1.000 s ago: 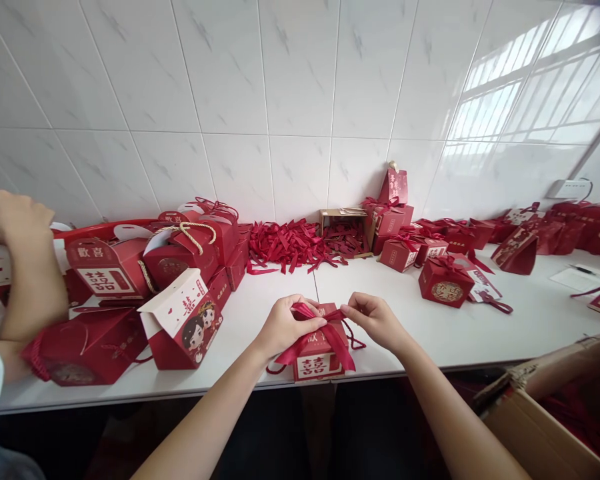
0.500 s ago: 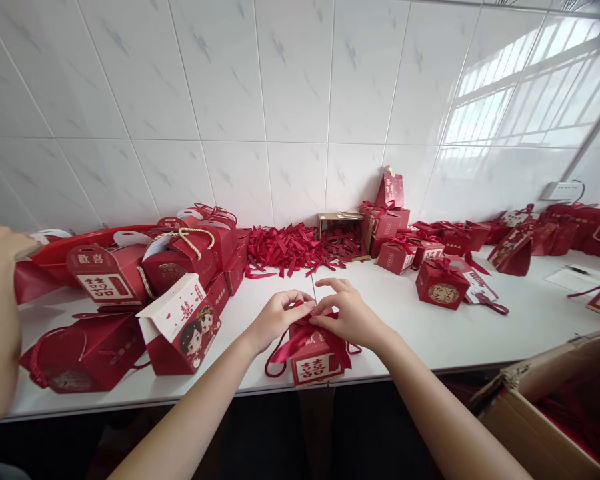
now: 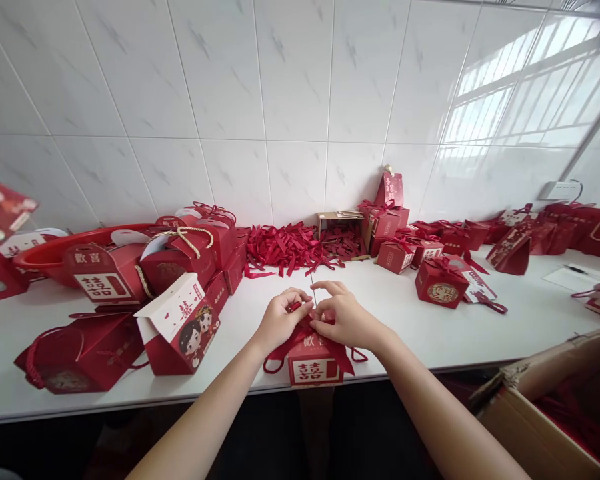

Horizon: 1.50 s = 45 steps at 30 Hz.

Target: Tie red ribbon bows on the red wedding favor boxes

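A small red gift box point(image 3: 314, 363) with a white label stands at the front edge of the white table point(image 3: 260, 307). A red ribbon point(image 3: 343, 357) runs over its top and hangs down both sides. My left hand point(image 3: 280, 317) and my right hand point(image 3: 343, 313) meet above the box, fingers pinched on the ribbon at its top.
Bigger red boxes point(image 3: 180, 327) with rope handles crowd the left, by a red tray point(image 3: 50, 250). A heap of red ribbons point(image 3: 285, 247) and a small carton point(image 3: 340, 223) lie by the tiled wall. Tied boxes point(image 3: 443, 283) stand right. An open cardboard box point(image 3: 535, 427) sits low right.
My hands came together over the box top, from holding the ribbon ends apart. The other person's arm at the left has gone out of view.
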Each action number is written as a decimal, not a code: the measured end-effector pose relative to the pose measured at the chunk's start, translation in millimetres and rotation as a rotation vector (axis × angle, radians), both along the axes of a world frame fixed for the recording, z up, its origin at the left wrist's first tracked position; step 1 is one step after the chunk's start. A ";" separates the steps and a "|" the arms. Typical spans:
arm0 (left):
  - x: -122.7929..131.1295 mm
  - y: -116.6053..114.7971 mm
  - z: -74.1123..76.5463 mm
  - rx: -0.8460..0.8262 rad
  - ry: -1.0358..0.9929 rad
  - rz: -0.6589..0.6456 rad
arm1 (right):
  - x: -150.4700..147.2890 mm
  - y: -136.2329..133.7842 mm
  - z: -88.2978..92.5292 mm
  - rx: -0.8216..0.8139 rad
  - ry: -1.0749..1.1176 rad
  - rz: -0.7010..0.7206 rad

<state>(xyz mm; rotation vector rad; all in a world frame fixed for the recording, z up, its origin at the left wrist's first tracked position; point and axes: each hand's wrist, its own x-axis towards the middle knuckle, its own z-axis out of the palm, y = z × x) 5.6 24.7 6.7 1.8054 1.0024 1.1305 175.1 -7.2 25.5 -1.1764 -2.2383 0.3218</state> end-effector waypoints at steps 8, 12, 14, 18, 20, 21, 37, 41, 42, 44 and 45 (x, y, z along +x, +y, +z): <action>-10.7 -6.4 -15.7 -0.140 -0.076 0.045 | 40.1 9.1 2.9 -0.071 -0.086 -0.532; -25.2 -1.1 -36.9 -0.162 0.081 0.118 | 63.3 12.2 1.6 0.153 -0.030 -1.028; -29.0 1.6 -47.1 -0.150 0.165 0.109 | 58.4 11.6 -7.9 0.142 -0.093 -0.992; -32.2 4.3 -57.4 -0.096 0.228 0.110 | 30.2 10.7 -42.0 -0.144 -0.234 -0.653; -33.6 5.3 -58.6 -0.038 0.281 0.124 | 17.0 10.3 -61.0 -0.221 -0.264 -0.524; -33.9 5.3 -58.7 -0.017 0.308 0.136 | 11.9 9.8 -69.8 -0.242 -0.271 -0.480; -81.6 -13.2 -22.0 0.822 0.289 1.038 | -0.5 5.6 -115.0 -0.258 -0.255 -0.443; -86.8 -2.4 -8.8 0.426 0.216 0.933 | 2.4 2.9 -114.5 -0.208 -0.042 -0.407; -83.3 -1.8 -8.1 0.364 0.209 0.905 | 1.6 2.5 -111.8 -0.201 0.065 -0.366; -73.2 -1.2 -10.1 0.338 0.209 0.822 | -4.5 3.6 -102.5 -0.187 0.286 -0.252; -67.3 -0.9 -12.4 0.353 0.217 0.777 | -10.0 5.6 -96.2 -0.177 0.379 -0.196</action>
